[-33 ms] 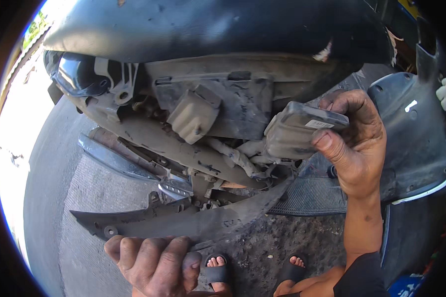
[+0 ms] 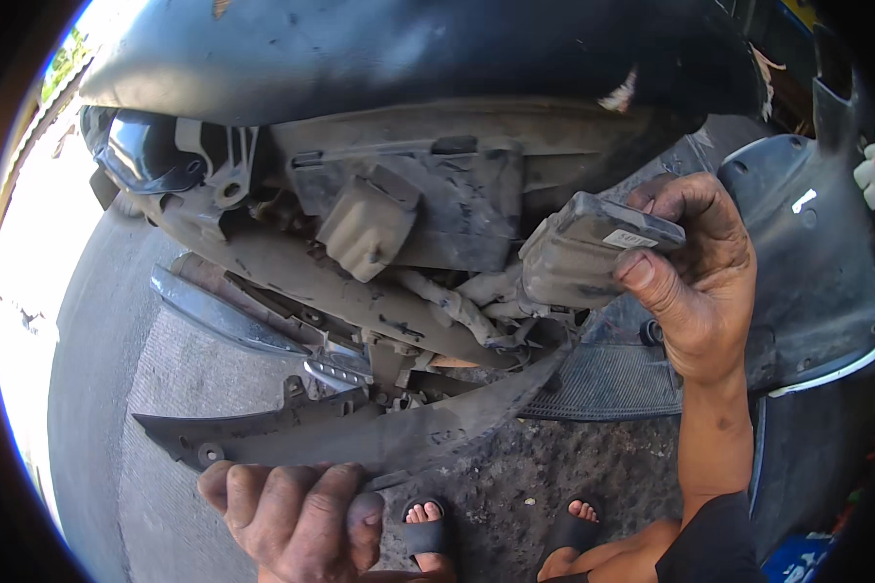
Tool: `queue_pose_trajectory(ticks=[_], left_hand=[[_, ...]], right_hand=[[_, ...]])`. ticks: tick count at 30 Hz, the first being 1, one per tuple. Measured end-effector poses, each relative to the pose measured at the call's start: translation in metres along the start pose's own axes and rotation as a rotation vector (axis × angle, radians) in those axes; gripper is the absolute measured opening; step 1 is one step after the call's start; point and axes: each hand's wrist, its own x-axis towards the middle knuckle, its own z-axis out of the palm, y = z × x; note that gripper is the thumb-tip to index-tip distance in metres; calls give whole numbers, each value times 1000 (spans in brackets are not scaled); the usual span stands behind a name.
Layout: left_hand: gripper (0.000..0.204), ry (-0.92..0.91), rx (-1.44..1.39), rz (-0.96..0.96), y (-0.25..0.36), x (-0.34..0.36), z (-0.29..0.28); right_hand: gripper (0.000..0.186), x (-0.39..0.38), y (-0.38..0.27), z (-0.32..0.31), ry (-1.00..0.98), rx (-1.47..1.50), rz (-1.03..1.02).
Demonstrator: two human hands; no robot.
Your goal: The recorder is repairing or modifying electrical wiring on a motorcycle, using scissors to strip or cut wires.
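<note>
My right hand [image 2: 700, 277] pinches a dusty black box-shaped electrical unit [image 2: 578, 248] between thumb and fingers. A white label sits on its edge, and dirty cables [image 2: 457, 309] run close by its lower end. Below, my left hand [image 2: 297, 515] is closed at the lower edge of a dark plastic side panel [image 2: 360, 437]; its fingertips are hidden. The panel stands out from the dusty scooter frame [image 2: 292, 272]. A second capped grey-brown box [image 2: 371, 225] stays on the frame under the seat [image 2: 408, 53].
A black shield panel [image 2: 797, 262] and ribbed footboard [image 2: 612, 374] lie at the right. A metal footpeg [image 2: 338, 371] and a loose-looking grey trim piece [image 2: 219, 316] jut out at the left. My sandalled feet stand on rough dark ground [image 2: 525, 466].
The scooter parts and my left hand appear slightly further left in the picture. Both hands keep their grip, and the label on the unit faces me a little more.
</note>
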Motion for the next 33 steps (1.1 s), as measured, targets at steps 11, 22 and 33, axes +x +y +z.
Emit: queue_pose_trajectory(ticks=[11, 22, 33], left_hand=[[45, 494, -437, -229, 34, 31, 46], [50, 115, -30, 121, -17, 34, 26], [65, 75, 30, 52, -1, 28, 23]], right_hand=[[30, -29, -10, 105, -64, -449, -457], [25, -54, 8, 54, -273, 136, -78], [19, -33, 119, -34, -115, -195, 557]])
